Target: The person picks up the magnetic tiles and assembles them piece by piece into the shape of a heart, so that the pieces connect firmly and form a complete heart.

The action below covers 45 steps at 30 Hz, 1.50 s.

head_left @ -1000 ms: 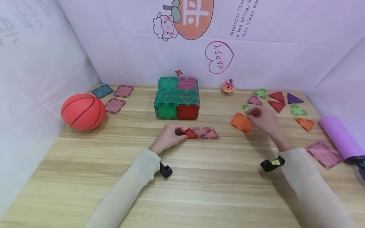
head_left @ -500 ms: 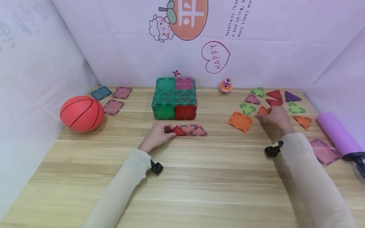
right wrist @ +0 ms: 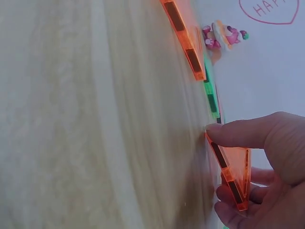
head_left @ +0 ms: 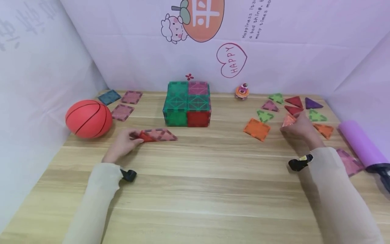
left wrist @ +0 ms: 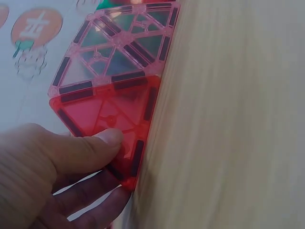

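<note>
On the left of the head view, my left hand (head_left: pixel 123 144) pinches a red triangular magnetic tile (left wrist: pixel 126 107) with the thumb on its face. Two pink triangular tiles (left wrist: pixel 119 40) are joined edge to edge with it, forming one slanted strip. At the right, my right hand (head_left: pixel 301 127) pinches an orange triangular magnetic tile (right wrist: pixel 233 164), thumb at one corner and fingers behind, tilted up from the table. A flat orange square tile (head_left: pixel 257 129) lies just left of that hand. Behind it lie red triangle tiles (head_left: pixel 294 101) and green ones (head_left: pixel 265 116).
A green, red and pink tile box (head_left: pixel 187 105) stands at the back middle. A red basketball (head_left: pixel 89 118) sits at the left beside pink and blue tiles (head_left: pixel 109 97). A small figurine (head_left: pixel 242 91) stands by the back wall; a purple cylinder (head_left: pixel 362 145) lies at the right.
My left hand has carried the joined red and pink tiles leftward. My right hand has moved right from beside the orange square and picked up the orange triangle, tilting it.
</note>
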Motion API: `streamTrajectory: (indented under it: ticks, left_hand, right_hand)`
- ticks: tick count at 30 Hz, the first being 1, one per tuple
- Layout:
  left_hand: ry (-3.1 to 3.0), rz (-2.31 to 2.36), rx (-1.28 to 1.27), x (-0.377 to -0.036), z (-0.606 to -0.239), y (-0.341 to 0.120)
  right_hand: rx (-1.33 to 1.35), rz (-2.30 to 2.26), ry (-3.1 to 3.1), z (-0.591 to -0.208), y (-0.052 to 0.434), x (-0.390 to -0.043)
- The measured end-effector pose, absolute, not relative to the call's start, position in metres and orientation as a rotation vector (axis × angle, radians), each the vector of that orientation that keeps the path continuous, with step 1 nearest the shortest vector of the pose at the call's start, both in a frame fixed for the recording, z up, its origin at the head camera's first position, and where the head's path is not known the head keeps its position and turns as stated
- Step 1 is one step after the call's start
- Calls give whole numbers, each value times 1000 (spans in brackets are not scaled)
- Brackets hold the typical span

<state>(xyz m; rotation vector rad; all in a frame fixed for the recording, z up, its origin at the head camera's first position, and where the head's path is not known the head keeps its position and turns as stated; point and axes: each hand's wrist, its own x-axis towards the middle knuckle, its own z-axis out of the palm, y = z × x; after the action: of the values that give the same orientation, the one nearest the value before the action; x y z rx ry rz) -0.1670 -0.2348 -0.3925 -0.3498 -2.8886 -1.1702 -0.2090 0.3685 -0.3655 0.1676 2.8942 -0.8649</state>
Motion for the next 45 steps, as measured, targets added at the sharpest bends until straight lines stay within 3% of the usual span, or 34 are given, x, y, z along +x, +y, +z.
streamTrajectory:
  ticks: [6, 14, 22, 35, 45]
  left_hand:
    - [-2851, -1004, -199, -153, -385, -269]
    - [-2825, -966, -158, -147, -383, -279]
    - [-2855, -955, -121, -144, -380, -282]
    - [-2885, -952, -124, -143, -383, -280]
    - [-2889, -977, -134, -143, -384, -279]
  right_hand:
    - [153, -833, 2913, -362, 377, -199]
    - [22, -906, 3089, -348, 361, -181]
    - [-279, -950, 3127, -341, 291, -169]
    - [-635, -1049, 2840, -369, 163, -160]
    - [-766, -1160, 2744, -378, 114, -157]
